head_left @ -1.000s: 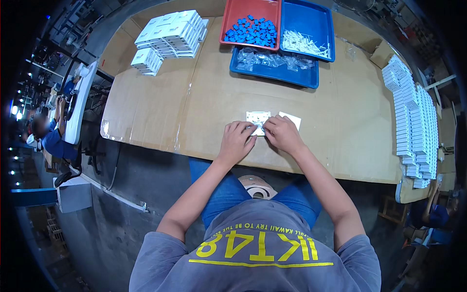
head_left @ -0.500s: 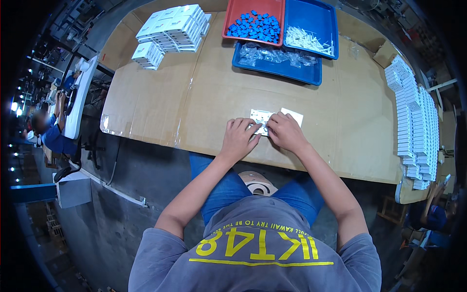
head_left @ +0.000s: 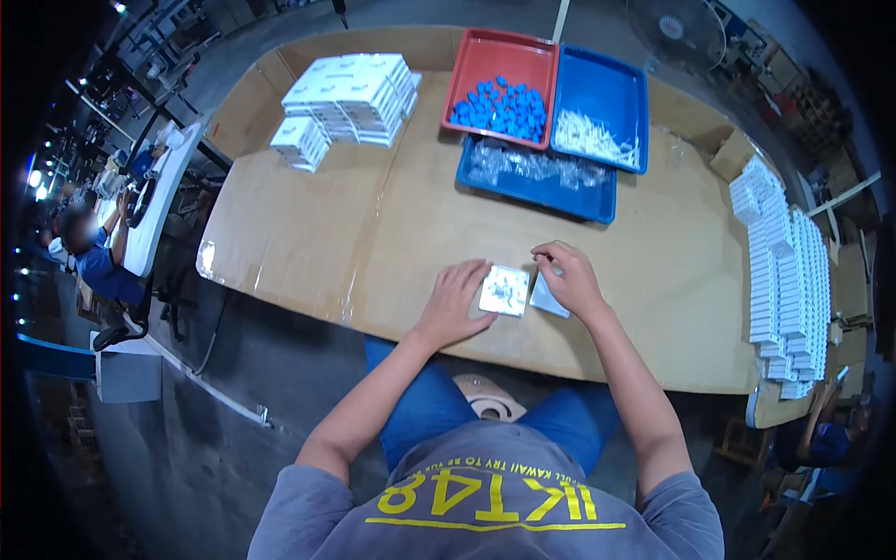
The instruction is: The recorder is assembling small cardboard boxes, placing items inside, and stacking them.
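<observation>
Watching remotely, I see the left hand [head_left: 456, 303] spread at a white square piece [head_left: 504, 291] on the worktop [head_left: 392, 229]; the right hand [head_left: 571, 278] curls above a flat square [head_left: 549, 298], any pinch unclear. A stray nudge could skew the piece.

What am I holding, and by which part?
Your left hand holds the square white unit by its left side. Your right hand seems to pinch the far edge of the white plate, though that's unclear.
</observation>
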Action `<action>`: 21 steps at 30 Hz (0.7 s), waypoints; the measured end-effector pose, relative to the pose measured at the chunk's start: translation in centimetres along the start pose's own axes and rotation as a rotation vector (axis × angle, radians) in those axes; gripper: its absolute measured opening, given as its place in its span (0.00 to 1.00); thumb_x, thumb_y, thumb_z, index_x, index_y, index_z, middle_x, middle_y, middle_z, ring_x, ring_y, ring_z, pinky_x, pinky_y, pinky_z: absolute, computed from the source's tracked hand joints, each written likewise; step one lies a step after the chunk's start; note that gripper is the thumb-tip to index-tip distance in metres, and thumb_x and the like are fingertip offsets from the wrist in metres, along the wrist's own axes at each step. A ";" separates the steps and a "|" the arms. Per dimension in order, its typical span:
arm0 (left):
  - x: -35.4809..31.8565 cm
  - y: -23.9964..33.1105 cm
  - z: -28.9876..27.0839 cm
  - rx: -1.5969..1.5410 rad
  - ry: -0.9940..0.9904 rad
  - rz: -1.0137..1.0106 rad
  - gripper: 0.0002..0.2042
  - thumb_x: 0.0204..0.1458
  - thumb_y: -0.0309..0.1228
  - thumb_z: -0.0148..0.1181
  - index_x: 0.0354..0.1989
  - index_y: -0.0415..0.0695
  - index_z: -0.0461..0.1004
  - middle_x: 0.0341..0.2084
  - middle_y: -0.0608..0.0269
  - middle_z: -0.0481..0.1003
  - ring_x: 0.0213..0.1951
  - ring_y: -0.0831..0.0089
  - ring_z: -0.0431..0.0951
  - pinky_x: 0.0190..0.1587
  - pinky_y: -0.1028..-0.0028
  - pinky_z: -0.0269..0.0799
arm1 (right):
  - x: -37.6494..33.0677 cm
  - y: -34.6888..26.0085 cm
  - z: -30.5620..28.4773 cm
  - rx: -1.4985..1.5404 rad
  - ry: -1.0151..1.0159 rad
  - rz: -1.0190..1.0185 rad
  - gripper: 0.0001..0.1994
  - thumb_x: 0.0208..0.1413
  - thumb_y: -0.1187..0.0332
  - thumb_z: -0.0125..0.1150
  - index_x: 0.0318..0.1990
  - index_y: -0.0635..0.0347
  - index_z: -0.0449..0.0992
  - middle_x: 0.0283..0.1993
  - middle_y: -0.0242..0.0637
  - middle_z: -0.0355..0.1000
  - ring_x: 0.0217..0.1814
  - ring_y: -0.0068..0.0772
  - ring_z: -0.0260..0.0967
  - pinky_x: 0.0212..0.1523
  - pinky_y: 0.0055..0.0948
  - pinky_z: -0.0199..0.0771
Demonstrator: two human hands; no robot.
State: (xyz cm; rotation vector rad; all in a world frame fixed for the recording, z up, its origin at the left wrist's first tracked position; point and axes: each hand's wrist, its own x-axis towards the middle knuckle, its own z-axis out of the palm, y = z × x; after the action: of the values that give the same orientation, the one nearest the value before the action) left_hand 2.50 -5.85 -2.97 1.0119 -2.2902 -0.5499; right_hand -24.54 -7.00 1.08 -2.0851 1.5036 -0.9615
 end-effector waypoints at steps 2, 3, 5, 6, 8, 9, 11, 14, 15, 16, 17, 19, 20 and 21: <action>0.1 0.0 0.0 -0.009 0.001 0.025 0.42 0.46 0.42 0.73 0.70 0.41 0.64 0.65 0.47 0.67 0.67 0.50 0.66 0.70 0.54 0.58 | 2.3 1.5 -0.5 0.203 0.076 0.204 0.11 0.66 0.74 0.57 0.51 0.65 0.81 0.39 0.45 0.84 0.42 0.35 0.83 0.47 0.33 0.80; -0.3 -0.4 0.2 0.000 0.013 0.021 0.41 0.47 0.43 0.73 0.69 0.40 0.64 0.64 0.47 0.67 0.66 0.50 0.66 0.70 0.54 0.58 | 4.0 2.5 -0.6 0.200 0.085 0.186 0.11 0.66 0.74 0.57 0.51 0.65 0.81 0.39 0.45 0.84 0.42 0.35 0.83 0.47 0.33 0.80; -0.1 -0.4 0.5 0.004 0.038 0.039 0.40 0.48 0.43 0.72 0.69 0.39 0.65 0.63 0.47 0.67 0.66 0.50 0.66 0.69 0.54 0.58 | 7.7 4.5 -1.6 0.327 0.166 0.303 0.11 0.67 0.74 0.55 0.51 0.65 0.81 0.38 0.44 0.84 0.41 0.33 0.83 0.46 0.33 0.79; -0.2 -0.3 0.1 -0.014 0.044 0.018 0.40 0.48 0.44 0.72 0.69 0.39 0.65 0.63 0.47 0.67 0.66 0.50 0.66 0.69 0.54 0.59 | 9.7 4.8 -2.1 0.259 0.149 0.301 0.11 0.66 0.74 0.55 0.52 0.64 0.81 0.38 0.43 0.84 0.39 0.34 0.82 0.44 0.33 0.79; -0.1 -0.2 0.2 -0.039 0.045 -0.003 0.41 0.47 0.45 0.73 0.68 0.39 0.65 0.63 0.47 0.68 0.65 0.51 0.67 0.69 0.54 0.59 | 13.7 5.5 -3.0 0.158 0.185 0.230 0.12 0.66 0.73 0.56 0.52 0.63 0.81 0.39 0.44 0.84 0.39 0.38 0.82 0.44 0.35 0.79; 0.0 -0.3 0.1 -0.033 0.053 0.002 0.41 0.47 0.45 0.73 0.68 0.39 0.65 0.63 0.47 0.68 0.65 0.51 0.67 0.69 0.54 0.59 | 15.9 5.9 -3.1 0.068 0.208 0.168 0.12 0.65 0.72 0.56 0.52 0.62 0.81 0.39 0.45 0.84 0.39 0.42 0.82 0.44 0.37 0.79; 0.2 -0.5 0.0 -0.043 0.029 0.005 0.41 0.47 0.45 0.73 0.68 0.39 0.66 0.62 0.48 0.68 0.65 0.51 0.67 0.69 0.54 0.59 | 20.1 6.3 -3.4 -0.054 0.219 0.109 0.12 0.64 0.72 0.57 0.52 0.62 0.81 0.41 0.47 0.83 0.41 0.47 0.82 0.46 0.41 0.79; 0.6 -0.6 -0.2 -0.021 0.016 0.018 0.41 0.47 0.48 0.72 0.68 0.40 0.66 0.62 0.49 0.69 0.65 0.52 0.67 0.69 0.53 0.59 | 26.5 7.5 -3.3 -0.263 0.240 -0.030 0.12 0.61 0.72 0.58 0.50 0.61 0.82 0.43 0.50 0.82 0.46 0.54 0.80 0.48 0.48 0.78; 0.5 -0.9 -0.3 -0.004 -0.006 0.008 0.41 0.48 0.49 0.72 0.68 0.40 0.66 0.62 0.49 0.69 0.65 0.52 0.67 0.69 0.53 0.59 | 28.4 7.6 -2.9 -0.346 0.245 -0.110 0.12 0.60 0.72 0.59 0.50 0.61 0.82 0.45 0.51 0.81 0.48 0.57 0.79 0.50 0.51 0.78; 0.5 -1.1 -0.3 -0.002 0.000 0.003 0.42 0.47 0.50 0.71 0.69 0.41 0.66 0.62 0.49 0.68 0.65 0.53 0.67 0.69 0.52 0.59 | 30.1 7.7 -2.6 -0.392 0.214 -0.111 0.13 0.59 0.72 0.60 0.50 0.60 0.81 0.47 0.50 0.80 0.51 0.56 0.78 0.53 0.52 0.76; 0.7 -1.3 -0.4 0.008 0.006 0.003 0.42 0.47 0.50 0.71 0.69 0.41 0.66 0.62 0.49 0.68 0.65 0.53 0.67 0.69 0.52 0.59 | 31.9 7.7 -2.4 -0.388 0.220 -0.121 0.13 0.59 0.72 0.60 0.50 0.60 0.81 0.47 0.50 0.80 0.51 0.56 0.78 0.53 0.52 0.76; 0.7 -1.1 -0.4 0.012 0.000 -0.005 0.42 0.47 0.50 0.71 0.68 0.42 0.66 0.63 0.49 0.67 0.66 0.53 0.66 0.69 0.52 0.59 | 34.8 9.0 -1.1 -0.568 0.151 -0.196 0.15 0.59 0.71 0.60 0.53 0.58 0.80 0.50 0.50 0.80 0.55 0.56 0.76 0.58 0.51 0.74; 0.7 -1.1 -0.6 0.031 -0.004 -0.012 0.42 0.46 0.50 0.71 0.68 0.41 0.66 0.63 0.49 0.67 0.66 0.54 0.66 0.69 0.52 0.59 | 35.8 9.6 -0.5 -0.559 0.151 -0.206 0.15 0.59 0.71 0.60 0.53 0.58 0.80 0.50 0.50 0.80 0.55 0.56 0.76 0.58 0.51 0.74; 0.6 -1.1 -0.6 0.045 0.003 -0.021 0.42 0.46 0.50 0.71 0.68 0.41 0.66 0.63 0.49 0.67 0.66 0.54 0.66 0.69 0.52 0.59 | 36.9 10.0 0.1 -0.597 0.114 -0.212 0.16 0.58 0.71 0.60 0.54 0.57 0.80 0.52 0.49 0.79 0.58 0.55 0.75 0.60 0.51 0.72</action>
State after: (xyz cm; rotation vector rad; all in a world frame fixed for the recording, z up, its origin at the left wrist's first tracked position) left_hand 3.14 -7.10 -2.95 1.0584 -2.3011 -0.5073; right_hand -24.19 -45.02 5.48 -2.6858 1.8225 -0.7734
